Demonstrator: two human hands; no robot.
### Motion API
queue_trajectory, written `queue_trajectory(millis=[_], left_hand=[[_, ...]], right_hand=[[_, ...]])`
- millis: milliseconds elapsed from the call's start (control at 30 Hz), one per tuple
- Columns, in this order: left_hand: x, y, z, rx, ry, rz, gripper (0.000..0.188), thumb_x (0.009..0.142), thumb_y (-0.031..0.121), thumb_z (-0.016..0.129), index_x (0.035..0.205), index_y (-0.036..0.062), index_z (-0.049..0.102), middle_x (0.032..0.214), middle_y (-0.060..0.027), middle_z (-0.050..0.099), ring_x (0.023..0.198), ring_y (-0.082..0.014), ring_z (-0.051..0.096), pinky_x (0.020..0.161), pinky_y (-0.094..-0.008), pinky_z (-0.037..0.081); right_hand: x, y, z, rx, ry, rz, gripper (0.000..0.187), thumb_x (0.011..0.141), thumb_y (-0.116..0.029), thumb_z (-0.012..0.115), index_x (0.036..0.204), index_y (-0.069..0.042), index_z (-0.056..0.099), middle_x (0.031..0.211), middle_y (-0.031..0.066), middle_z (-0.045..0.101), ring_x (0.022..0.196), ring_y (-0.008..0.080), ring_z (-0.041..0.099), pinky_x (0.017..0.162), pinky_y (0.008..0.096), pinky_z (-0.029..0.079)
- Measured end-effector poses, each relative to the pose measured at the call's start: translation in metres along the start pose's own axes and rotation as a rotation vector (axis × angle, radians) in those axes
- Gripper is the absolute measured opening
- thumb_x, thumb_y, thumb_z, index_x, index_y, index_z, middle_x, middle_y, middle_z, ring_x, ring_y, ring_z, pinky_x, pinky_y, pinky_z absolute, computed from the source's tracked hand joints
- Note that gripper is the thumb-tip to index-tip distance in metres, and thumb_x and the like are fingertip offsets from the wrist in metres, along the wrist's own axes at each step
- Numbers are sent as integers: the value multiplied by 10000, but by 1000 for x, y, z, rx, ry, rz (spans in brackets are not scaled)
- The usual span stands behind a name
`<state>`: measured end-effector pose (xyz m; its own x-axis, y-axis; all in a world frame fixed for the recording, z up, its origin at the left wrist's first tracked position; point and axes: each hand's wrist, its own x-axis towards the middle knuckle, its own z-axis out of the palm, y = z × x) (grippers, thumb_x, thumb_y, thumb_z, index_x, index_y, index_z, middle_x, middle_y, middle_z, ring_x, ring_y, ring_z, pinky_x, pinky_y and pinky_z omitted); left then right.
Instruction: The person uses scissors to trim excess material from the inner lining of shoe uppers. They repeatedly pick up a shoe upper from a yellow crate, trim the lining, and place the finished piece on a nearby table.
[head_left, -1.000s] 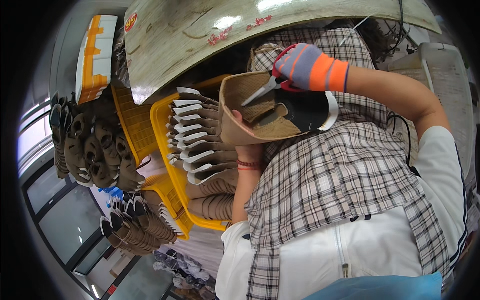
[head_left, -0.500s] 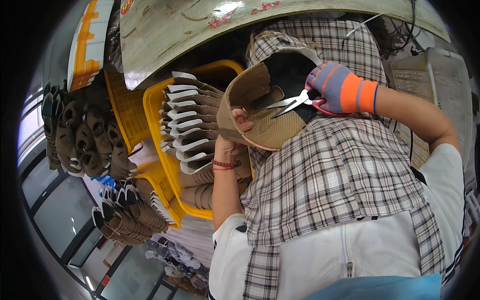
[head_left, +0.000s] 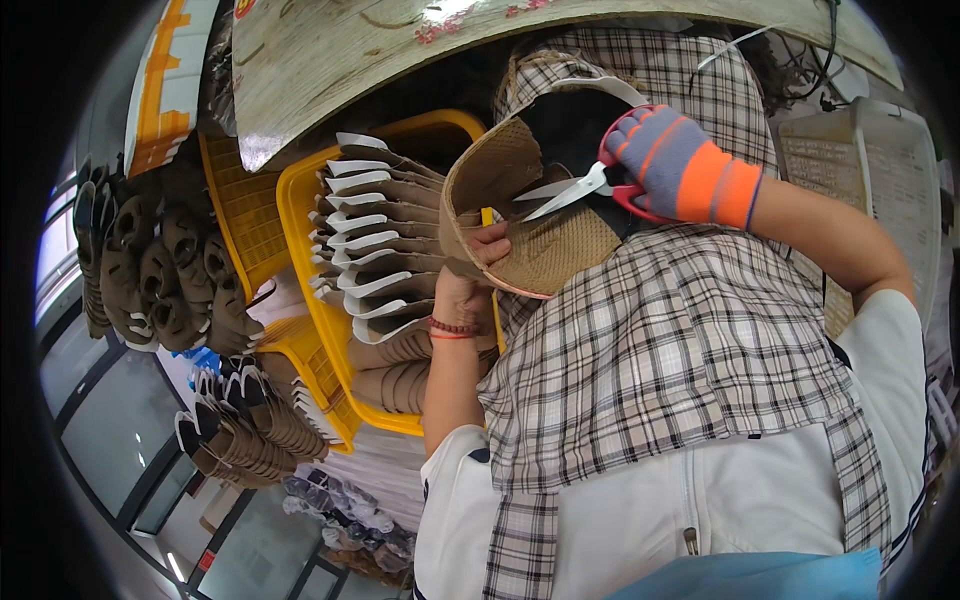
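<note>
My left hand (head_left: 470, 280) is bare, with a red bracelet at the wrist, and grips the lower edge of a tan woven shoe upper (head_left: 530, 225) held up over my lap. My right hand (head_left: 680, 165) wears a grey and orange knit glove and holds red-handled scissors (head_left: 575, 190). The blades are slightly apart and point left onto the inside of the shoe upper. A plaid apron (head_left: 670, 350) covers my lap below both hands.
A yellow plastic crate (head_left: 300, 230) to my left holds several stacked brown uppers with white edges. A second yellow crate (head_left: 235, 225) and rows of brown shoe parts (head_left: 160, 270) lie further left. A curved wooden tabletop (head_left: 400, 60) runs across the top. A beige tray (head_left: 860, 170) sits at right.
Both hands have shifted right and slightly down. The shoe upper has turned in my left hand, and the scissors now reach deeper across its inside.
</note>
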<state>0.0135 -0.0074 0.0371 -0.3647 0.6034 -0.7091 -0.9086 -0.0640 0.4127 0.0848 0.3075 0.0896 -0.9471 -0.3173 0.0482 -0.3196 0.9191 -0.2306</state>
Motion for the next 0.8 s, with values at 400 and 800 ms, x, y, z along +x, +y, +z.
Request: queue_trajectory(millis=[400, 800], left_hand=[[15, -23, -35, -6, 18, 40, 414, 856, -5, 600, 1249, -107, 522, 1204, -186, 621, 1050, -258, 638, 944, -342, 499], [7, -16, -9, -98, 41, 29, 433, 742, -75, 708, 1166, -76, 618, 1110, -146, 667, 1010, -249, 637, 917, -355, 516]], right_hand=[[37, -21, 6, -143, -415, 5, 247, 741, -244, 715, 918, -79, 670, 851, 76, 681, 818, 230, 671, 668, 329, 522], [24, 1, -15, -9, -448, 25, 449, 750, -442, 687, 992, -65, 668, 900, 112, 666, 894, 276, 646, 739, 370, 531]])
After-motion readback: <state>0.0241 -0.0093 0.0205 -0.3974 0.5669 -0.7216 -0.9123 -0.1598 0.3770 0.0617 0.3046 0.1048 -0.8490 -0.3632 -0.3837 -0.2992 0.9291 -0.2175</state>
